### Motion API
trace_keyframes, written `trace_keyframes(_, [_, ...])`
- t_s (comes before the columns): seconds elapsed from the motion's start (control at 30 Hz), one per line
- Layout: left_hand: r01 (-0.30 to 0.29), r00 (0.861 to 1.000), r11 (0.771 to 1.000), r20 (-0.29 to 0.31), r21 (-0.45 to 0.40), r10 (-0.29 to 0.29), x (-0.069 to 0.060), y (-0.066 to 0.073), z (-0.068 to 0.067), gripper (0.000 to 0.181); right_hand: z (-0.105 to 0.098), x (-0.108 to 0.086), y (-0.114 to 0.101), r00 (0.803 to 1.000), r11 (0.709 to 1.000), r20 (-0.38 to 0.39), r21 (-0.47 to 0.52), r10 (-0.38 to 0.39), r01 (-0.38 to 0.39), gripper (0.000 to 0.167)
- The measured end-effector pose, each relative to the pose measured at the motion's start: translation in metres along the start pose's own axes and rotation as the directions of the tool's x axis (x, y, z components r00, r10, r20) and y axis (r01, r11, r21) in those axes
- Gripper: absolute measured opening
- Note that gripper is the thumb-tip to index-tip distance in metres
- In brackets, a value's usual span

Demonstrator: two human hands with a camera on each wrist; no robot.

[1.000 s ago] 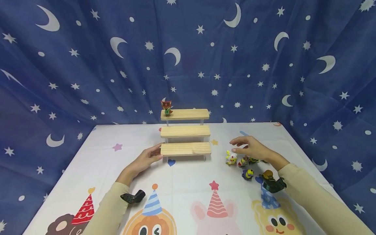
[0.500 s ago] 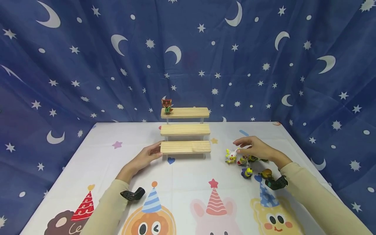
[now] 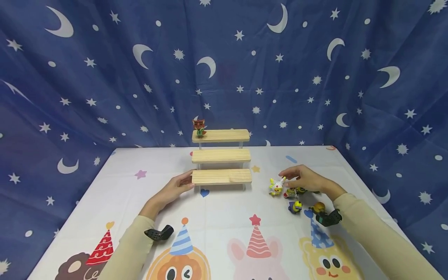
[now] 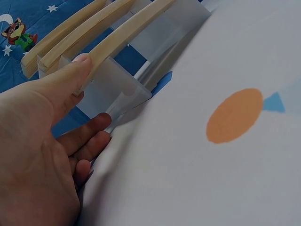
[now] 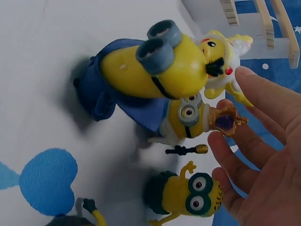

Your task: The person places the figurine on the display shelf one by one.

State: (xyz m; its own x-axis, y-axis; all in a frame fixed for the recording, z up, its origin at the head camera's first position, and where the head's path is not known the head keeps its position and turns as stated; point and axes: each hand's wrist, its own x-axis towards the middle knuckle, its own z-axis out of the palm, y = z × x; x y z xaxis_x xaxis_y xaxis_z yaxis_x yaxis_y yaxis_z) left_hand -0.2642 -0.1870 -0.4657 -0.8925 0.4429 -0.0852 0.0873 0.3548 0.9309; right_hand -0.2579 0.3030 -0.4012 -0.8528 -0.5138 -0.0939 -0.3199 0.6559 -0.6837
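Observation:
At the left end of the three-step wooden shelf (image 3: 221,177), the left hand (image 3: 171,191) grips the lowest board; in the left wrist view its thumb presses the board (image 4: 127,35) beside a clear side panel. The right hand (image 3: 308,179) hovers with parted, bent fingers by a white and yellow figure (image 3: 276,188). In the right wrist view that hand (image 5: 268,146) has its thumb tip beside the white and yellow figure (image 5: 218,59); contact is unclear. A crowned figure (image 5: 183,115) is near its fingers. A fox figure (image 3: 199,127) stands on the top board's left end.
A blue-caped yellow figure (image 3: 295,207) and a brown figure (image 3: 318,207) lie nearer the front right. A goggled green and yellow figure (image 5: 202,193) is below the crowned one in the right wrist view. A starry blue curtain (image 3: 224,109) hangs behind the table.
The right hand has shifted slightly right and down, closer to the white and yellow figure, whose ears now show. The left hand keeps its hold on the shelf.

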Motion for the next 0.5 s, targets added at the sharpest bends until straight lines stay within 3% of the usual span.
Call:
trace_keyframes(0.3, [-0.014, 1.000, 1.000, -0.002, -0.002, 0.014, -0.0010, 0.0019, 0.0022, 0.071, 0.0046, 0.0057, 0.0008, 1.000, 0.997, 0.022, 0.077, 0.012, -0.014, 0.021])
trace_keyframes(0.5, [-0.016, 1.000, 1.000, -0.013, 0.002, 0.017, -0.0005, 0.0015, 0.0013, 0.071, 0.0069, 0.0073, 0.0002, 1.000, 0.990, 0.020, 0.141, 0.010, -0.012, 0.019])
